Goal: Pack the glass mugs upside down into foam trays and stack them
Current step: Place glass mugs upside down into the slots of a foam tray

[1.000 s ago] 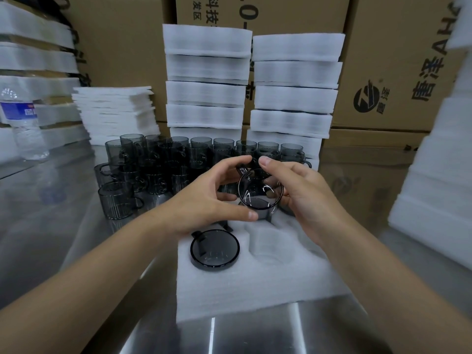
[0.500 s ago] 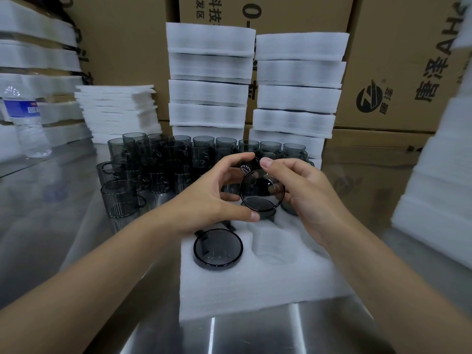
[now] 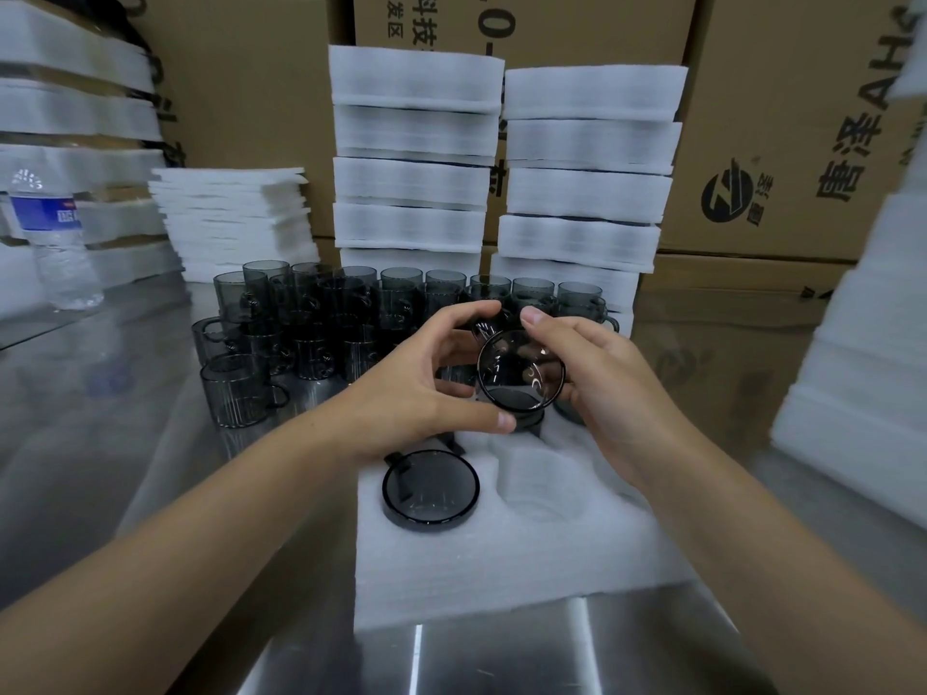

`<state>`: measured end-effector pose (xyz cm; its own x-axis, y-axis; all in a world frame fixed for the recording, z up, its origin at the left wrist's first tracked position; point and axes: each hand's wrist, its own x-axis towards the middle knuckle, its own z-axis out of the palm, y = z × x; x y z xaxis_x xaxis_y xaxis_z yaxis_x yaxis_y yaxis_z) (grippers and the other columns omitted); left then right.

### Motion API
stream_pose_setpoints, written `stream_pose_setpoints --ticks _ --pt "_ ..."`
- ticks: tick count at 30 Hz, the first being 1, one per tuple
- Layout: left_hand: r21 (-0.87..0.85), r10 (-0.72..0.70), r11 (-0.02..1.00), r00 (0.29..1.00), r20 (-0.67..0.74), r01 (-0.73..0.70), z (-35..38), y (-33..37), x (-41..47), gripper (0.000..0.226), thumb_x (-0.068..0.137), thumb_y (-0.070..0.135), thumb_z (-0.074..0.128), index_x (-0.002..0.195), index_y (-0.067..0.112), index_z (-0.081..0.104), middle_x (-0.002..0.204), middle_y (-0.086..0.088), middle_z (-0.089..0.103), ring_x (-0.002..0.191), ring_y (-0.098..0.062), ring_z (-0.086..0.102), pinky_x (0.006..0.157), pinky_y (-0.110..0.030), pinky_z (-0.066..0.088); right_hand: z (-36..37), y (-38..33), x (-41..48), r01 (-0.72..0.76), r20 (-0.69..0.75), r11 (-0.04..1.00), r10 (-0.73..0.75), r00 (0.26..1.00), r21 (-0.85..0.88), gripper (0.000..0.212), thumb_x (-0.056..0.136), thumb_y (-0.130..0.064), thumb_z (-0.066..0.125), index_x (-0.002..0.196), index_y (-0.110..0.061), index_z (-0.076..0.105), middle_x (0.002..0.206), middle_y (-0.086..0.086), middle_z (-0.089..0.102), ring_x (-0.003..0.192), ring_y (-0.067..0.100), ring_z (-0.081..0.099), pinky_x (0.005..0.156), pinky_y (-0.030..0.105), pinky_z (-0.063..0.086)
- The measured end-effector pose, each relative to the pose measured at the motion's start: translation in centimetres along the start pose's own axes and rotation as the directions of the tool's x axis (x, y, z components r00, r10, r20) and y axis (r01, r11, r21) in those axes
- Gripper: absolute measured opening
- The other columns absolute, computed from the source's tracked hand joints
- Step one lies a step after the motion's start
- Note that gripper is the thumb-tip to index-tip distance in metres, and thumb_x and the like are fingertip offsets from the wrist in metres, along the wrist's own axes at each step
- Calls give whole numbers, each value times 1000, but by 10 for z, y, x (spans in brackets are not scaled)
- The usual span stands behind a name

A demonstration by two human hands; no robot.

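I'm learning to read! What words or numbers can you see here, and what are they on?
"唐泽 AH": on the right cardboard box, printed sideways, cut off at the edge.
"科技", "0": on the centre cardboard box, cut off at the top.
Small characters beside the round logo: too blurred to read.
Blue label on the water bottle: too blurred to read.

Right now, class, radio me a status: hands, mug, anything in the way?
Both left hand and right hand grip one mug over the foam tray. A second mug sits upside down in it. Its near pocket free.
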<state>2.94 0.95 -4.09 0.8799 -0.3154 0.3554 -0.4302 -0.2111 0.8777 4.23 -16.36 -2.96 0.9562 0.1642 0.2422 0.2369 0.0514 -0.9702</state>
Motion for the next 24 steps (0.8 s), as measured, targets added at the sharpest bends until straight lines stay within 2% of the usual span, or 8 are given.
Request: stream_pose_setpoints --ticks 2,4,6,11,15,19,22,24 --pt "-20 -13 1000 999 -40 12 0 -2 1 85 53 21 85 126 39 46 124 1 59 118 -9 56 90 -28 50 1 -2 -1 8 -34 997 -11 999 -81 33 81 -52 64 90 -20 70 91 -4 74 85 9 69 69 20 48" --pt "-33 -36 999 997 -71 33 0 -2 1 78 55 22 84 123 37 49 117 4 65 112 -6 60 86 -24 51 2 -6 -4 65 -19 986 -69 997 -154 42 76 -63 59 91 -25 70 90 -12 73 83 -2 66 65 11 46" --pt "-43 -33 999 997 -65 30 0 -3 0 74 56 23 85 121 32 51 110 7 69 106 -6 63 83 -23 52 3 -9 -9 147 72 976 -137 988 -157 48 66 -65 57 94 -28 68 89 -17 72 82 -8 64 64 5 44" --pt "-106 -4 994 997 -73 -4 0 -3 0 72 53 34 82 116 21 51 108 1 70 106 -15 65 88 -30 52 -8 -14 -13 292 371 887 -151 916 -359 68 60 -55 80 122 -39 58 115 -17 64 103 -8 60 81 11 48" --pt "-147 -5 989 1000 -10 4 0 -2 -1 70 60 33 81 120 18 48 110 1 70 107 -15 65 84 -24 52 -23 -23 -9 284 456 900 -111 883 -331 62 67 -37 79 124 -43 57 117 -20 65 108 -3 61 85 18 50" --pt "-111 -3 994 999 34 7 1 -3 0 67 62 35 76 121 21 49 114 1 69 109 -16 64 89 -29 50 -31 -23 -4 277 467 917 -119 876 -287 57 66 -23 76 118 -41 59 108 -15 68 103 5 65 82 23 52" --pt "-68 22 997 1000 -16 -23 3 -2 1 58 70 44 67 122 22 49 114 2 69 110 -13 63 95 -30 49 -36 -24 -5 250 516 936 -91 852 -247 52 64 -26 80 111 -44 65 97 -15 68 92 6 65 75 20 51" --pt "-38 19 999 994 -104 -23 2 -1 1 56 74 58 54 121 28 51 115 6 69 113 -8 61 100 -33 47 -38 -25 -6 227 567 937 -39 823 -266 55 59 -34 80 111 -44 66 103 -11 67 94 11 63 80 24 51"
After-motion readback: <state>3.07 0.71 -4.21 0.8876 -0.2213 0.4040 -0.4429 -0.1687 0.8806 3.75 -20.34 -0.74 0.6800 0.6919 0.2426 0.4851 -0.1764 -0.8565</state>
